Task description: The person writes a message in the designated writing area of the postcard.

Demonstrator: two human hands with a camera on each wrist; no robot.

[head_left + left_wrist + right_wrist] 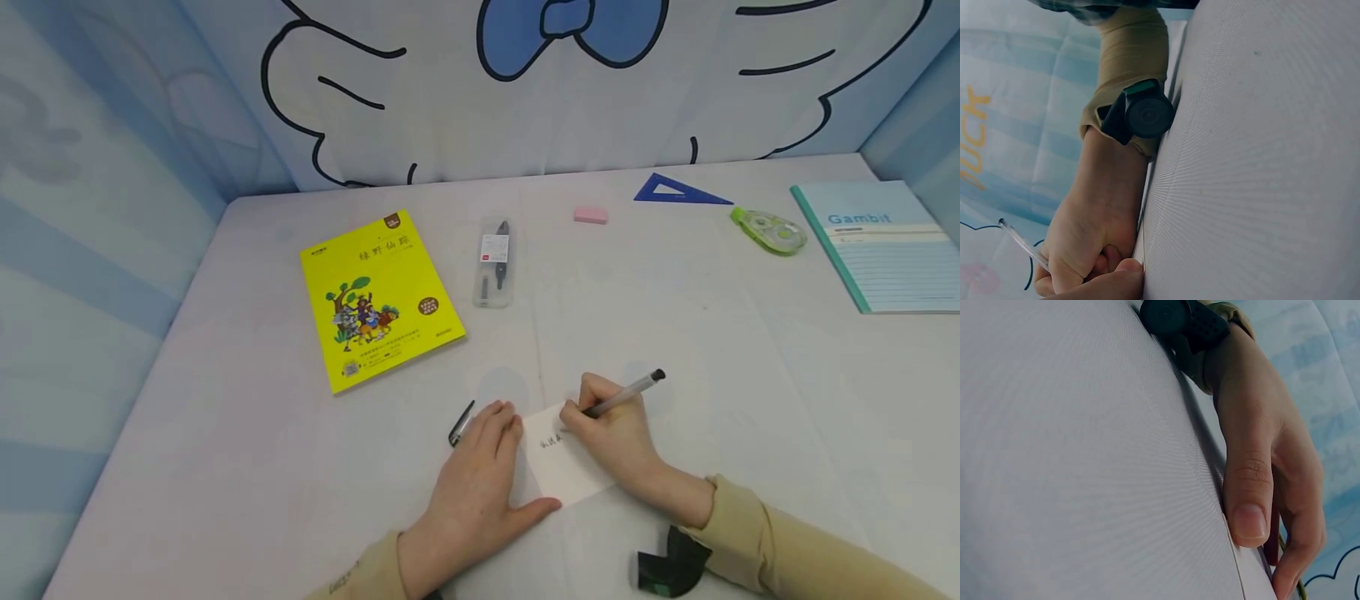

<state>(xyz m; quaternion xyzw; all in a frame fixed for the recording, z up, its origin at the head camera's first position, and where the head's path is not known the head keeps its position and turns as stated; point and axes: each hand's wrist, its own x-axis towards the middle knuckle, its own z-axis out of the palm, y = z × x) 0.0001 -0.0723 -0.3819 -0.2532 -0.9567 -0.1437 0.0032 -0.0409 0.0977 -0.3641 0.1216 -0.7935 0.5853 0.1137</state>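
Observation:
My right hand point(618, 429) pinches a pen point(626, 393) with a clear barrel and a dark end, its point down at a small white sheet of paper point(573, 471). A few handwritten characters show on the paper beside the fingers. Flat along the paper's left edge rests my left hand point(480, 483), thumb at the lower edge and fingers stretched forward. A pen cap point(460, 427) with a dark clip lies by the left fingers, partly hidden. In the left wrist view the pen point(1022, 242) sticks up out of the curled right hand point(1085, 240).
Farther back lie a yellow book point(382, 300), a compass in a clear case point(492, 262), a pink eraser point(590, 215), a blue set square point(678, 190), a green correction tape point(771, 231) and a notebook point(885, 250). A dark wrist camera point(671, 565) sits at the right sleeve.

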